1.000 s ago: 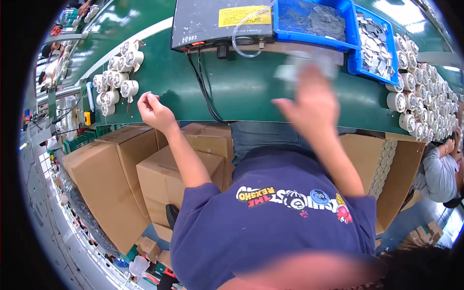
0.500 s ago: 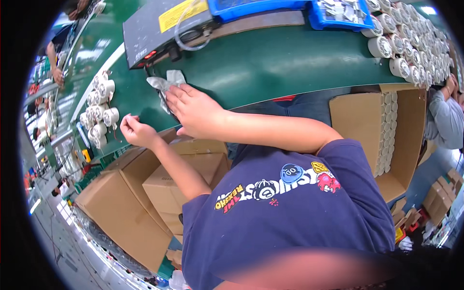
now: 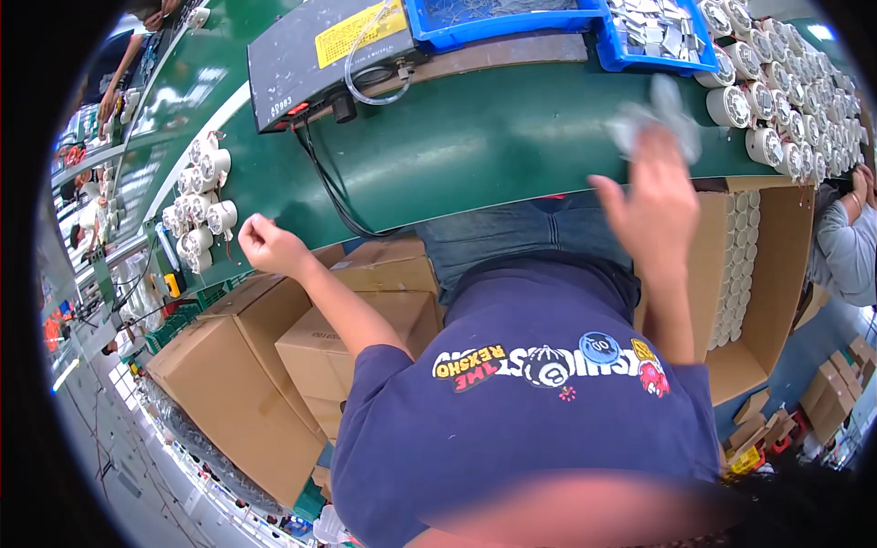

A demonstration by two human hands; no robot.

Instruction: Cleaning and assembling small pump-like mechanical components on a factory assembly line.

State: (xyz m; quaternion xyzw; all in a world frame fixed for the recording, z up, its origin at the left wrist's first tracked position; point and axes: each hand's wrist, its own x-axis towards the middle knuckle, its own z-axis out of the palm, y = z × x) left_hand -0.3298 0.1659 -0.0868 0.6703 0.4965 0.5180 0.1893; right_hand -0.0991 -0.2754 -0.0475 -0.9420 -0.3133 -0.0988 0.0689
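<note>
My right hand (image 3: 653,196) is over the right part of the green table (image 3: 457,137), its fingers on a pale grey cloth (image 3: 660,123). Both the hand and the cloth are smeared by motion. At the table's near edge on the left, my left hand (image 3: 269,245) is closed with its fingers curled in, and nothing shows in it. Just left of it stands a small group of white round motor-like parts (image 3: 196,196) with thin wires.
A grey control box (image 3: 329,64) with black cables (image 3: 324,178) stands at the back. Blue trays (image 3: 512,23) adjoin it, one full of small pale pieces (image 3: 658,32). Many white round parts (image 3: 776,100) crowd the right end. Cardboard boxes (image 3: 247,384) stand below; a co-worker's sleeve (image 3: 840,256) shows at right.
My right hand has swept from the left part of the table to the right, taking the cloth along. The cables by the control box are uncovered. My left hand has hardly moved.
</note>
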